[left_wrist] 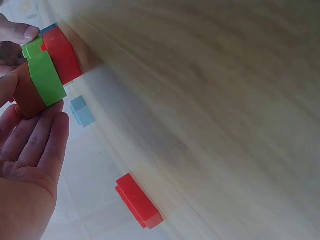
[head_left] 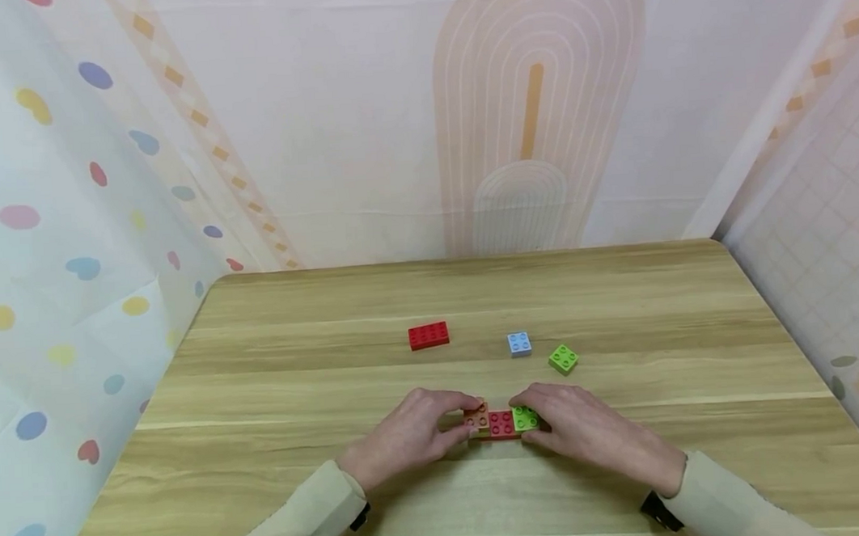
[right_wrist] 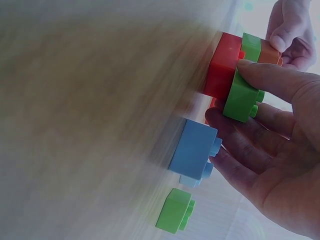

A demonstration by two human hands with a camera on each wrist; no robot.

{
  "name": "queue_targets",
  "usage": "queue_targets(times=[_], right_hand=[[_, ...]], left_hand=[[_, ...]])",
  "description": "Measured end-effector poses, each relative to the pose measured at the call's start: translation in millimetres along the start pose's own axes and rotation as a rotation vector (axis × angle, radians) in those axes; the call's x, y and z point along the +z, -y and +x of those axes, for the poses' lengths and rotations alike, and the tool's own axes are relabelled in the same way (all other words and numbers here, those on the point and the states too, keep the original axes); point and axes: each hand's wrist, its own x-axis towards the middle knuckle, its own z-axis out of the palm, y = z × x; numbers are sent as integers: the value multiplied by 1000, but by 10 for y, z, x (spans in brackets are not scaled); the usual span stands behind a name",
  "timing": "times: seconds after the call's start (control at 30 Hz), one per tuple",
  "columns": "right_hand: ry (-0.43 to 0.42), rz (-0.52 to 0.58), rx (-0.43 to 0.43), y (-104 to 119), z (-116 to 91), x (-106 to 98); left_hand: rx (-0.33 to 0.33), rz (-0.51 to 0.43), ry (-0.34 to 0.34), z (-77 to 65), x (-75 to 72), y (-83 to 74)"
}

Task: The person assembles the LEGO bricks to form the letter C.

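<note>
A red brick [head_left: 502,424] lies on the table with its studs up. At its left end is a green brick [left_wrist: 47,75] with an orange brick [left_wrist: 31,92] stacked on top. My left hand [head_left: 409,435] pinches the orange brick between thumb and fingers. Another green brick [right_wrist: 243,97] sits at the red brick's right end, and my right hand [head_left: 591,429] grips it. In the right wrist view a blue brick [right_wrist: 194,150] stands on the table beside the right fingers; the head view does not show it.
Behind the hands on the wooden table [head_left: 296,372] lie a long red brick [head_left: 429,335], a light blue brick [head_left: 519,344] and a loose green brick [head_left: 563,359]. Patterned cloth [head_left: 364,142] hangs along the table's back and sides.
</note>
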Motion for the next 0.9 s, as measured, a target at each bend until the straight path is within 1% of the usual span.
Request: queue_targets(times=[0.17, 0.37, 0.47, 0.57, 0.77, 0.9], right_hand=[[-3, -6, -4, 10, -5, 16], [-12, -9, -7, 16, -10, 11], [-17, -13, -4, 14, -10, 14], [-9, -11, 6, 14, -15, 18], [-7, 59, 55, 5, -61, -20], [-34, 91, 37, -29, -98, -76]], left_hand=[[-8, 5, -1, -22, 22, 10], [1, 60, 13, -28, 28, -14], [-12, 77, 28, -31, 35, -25], [-46, 37, 41, -25, 38, -23], [-110, -103, 46, 4, 14, 8], [-133, -167, 45, 6, 7, 42]])
